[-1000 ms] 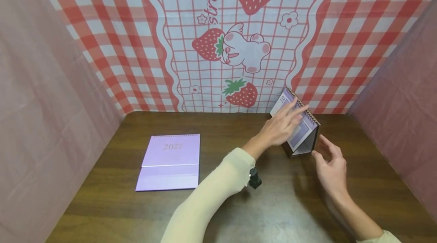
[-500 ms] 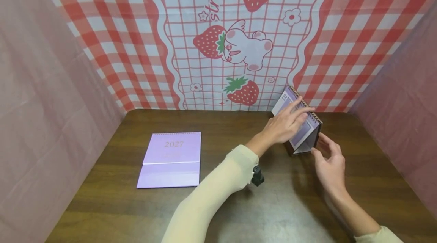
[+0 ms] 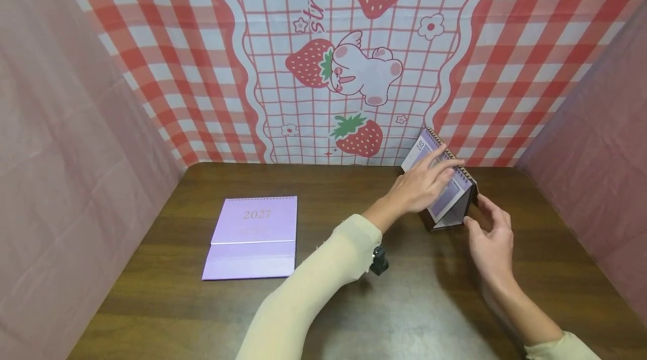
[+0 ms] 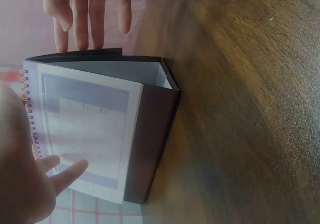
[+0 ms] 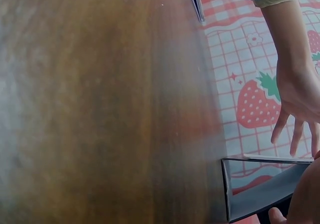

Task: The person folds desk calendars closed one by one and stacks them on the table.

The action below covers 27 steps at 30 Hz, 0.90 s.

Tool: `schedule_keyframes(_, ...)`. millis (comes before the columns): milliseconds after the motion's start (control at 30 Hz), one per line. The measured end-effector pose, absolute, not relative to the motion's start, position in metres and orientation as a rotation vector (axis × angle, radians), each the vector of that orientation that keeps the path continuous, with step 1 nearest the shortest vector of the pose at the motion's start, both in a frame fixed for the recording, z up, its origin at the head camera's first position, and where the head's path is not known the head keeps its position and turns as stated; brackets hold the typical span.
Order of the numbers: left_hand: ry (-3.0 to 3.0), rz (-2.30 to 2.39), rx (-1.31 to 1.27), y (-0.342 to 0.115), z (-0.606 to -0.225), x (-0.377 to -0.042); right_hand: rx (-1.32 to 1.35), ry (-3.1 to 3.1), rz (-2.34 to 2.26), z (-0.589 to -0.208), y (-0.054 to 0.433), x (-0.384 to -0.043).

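Note:
A purple desk calendar (image 3: pixel 447 194) stands tent-like at the back right, its spiral binding along the top and a page marked 02 facing left. Spread fingers of my left hand (image 3: pixel 417 186) rest on that page near the binding. Beside the calendar's near right end is my right hand (image 3: pixel 490 242), thumb and fingers apart. In the left wrist view, fingertips of the right hand (image 4: pixel 92 8) touch a dark sheet (image 4: pixel 95 54) that stands slightly off the back panel. The right wrist view shows the calendar's open end (image 5: pixel 270 191) and only part of the right hand.
A second purple calendar (image 3: pixel 253 239), marked 2027, lies flat on the left of the brown wooden table (image 3: pixel 394 315). A strawberry-print checked cloth (image 3: pixel 323 68) hangs right behind the table. Pink cloths (image 3: pixel 591 141) close off both sides.
The right hand's fingers have shifted slightly right and up, and a thin dark sheet now stands out from the calendar's back. My left hand stays on the page.

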<state>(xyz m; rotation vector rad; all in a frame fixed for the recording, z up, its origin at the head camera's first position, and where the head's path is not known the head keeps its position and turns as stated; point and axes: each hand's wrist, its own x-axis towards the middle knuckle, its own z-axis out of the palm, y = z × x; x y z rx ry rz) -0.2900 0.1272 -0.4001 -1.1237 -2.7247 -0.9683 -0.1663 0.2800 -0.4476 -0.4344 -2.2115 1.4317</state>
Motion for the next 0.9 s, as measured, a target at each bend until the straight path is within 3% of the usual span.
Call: schedule_keyframes(900, -2.727, -1.054, -1.132, 0.126, -0.3996, -0.2905, -0.313, -2.122, 1.47, -0.443, 0.2864, -0.1726)
